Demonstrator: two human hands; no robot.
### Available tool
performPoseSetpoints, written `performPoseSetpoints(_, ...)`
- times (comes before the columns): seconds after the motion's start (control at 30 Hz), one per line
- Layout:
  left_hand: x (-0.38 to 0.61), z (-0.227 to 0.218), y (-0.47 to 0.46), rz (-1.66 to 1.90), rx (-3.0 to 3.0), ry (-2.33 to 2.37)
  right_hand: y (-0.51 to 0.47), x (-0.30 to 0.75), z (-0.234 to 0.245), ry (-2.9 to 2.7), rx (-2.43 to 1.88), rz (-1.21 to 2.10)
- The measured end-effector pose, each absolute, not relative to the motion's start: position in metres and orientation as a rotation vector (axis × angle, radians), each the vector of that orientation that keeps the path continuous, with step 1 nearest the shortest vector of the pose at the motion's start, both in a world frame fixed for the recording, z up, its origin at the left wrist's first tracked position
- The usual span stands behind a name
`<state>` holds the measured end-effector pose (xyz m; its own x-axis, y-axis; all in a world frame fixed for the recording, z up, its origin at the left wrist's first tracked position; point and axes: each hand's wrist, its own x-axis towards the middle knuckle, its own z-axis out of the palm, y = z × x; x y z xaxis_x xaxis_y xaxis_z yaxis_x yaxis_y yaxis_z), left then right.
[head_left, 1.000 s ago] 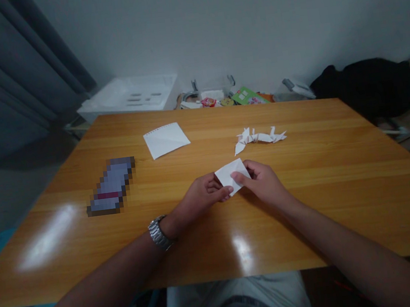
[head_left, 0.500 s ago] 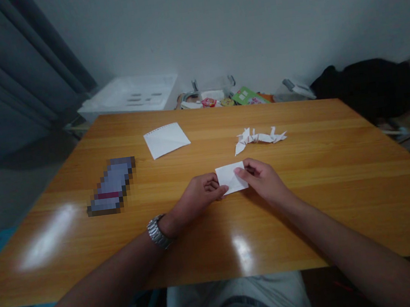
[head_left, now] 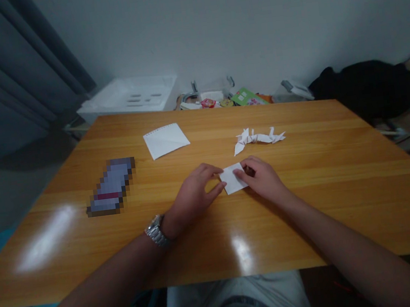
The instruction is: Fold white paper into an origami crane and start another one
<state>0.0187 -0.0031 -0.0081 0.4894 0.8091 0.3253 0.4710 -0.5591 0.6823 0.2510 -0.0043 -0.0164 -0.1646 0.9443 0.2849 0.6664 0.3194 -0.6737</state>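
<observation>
Near the middle of the table I hold a small folded piece of white paper. My right hand pinches its right side, the thumb lying on top and the fingers curled behind. At the paper's left edge is my left hand, its thumb and forefinger spread apart with the tips close to the corners. Whether those tips touch the paper, I cannot tell for sure. A silver watch circles my left wrist. Beyond the right hand lie folded white paper figures, joined or touching in a row.
A white sheet with a perforated edge lies at the back left of the wooden table. A blurred-out phone-like object is on the left. Behind the table stand a white plastic tray and a green packet.
My left hand has let go of the paper's lower left corner and opened, thumb and forefinger apart. The paper has turned slightly within the right hand's pinch.
</observation>
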Motion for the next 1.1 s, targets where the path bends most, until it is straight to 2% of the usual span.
performPoseSetpoints(0.17,0.016,-0.007,-0.007,0.609,2.589,0.776,0.001,0.250,-0.024,-2.057,-1.465,0.343)
performPoseSetpoints(0.4,0.010,-0.018,-0.007,0.373,2.744,0.756,0.003,0.255,-0.025,-2.106,-1.379,0.318)
performPoseSetpoints(0.57,0.009,-0.020,-0.009,0.320,2.792,0.746,0.005,0.268,-0.023,-2.249,-1.283,0.244)
performPoseSetpoints(1.1,0.012,-0.020,-0.007,0.362,2.759,0.753,0.017,0.290,-0.034,-2.362,-1.203,0.397)
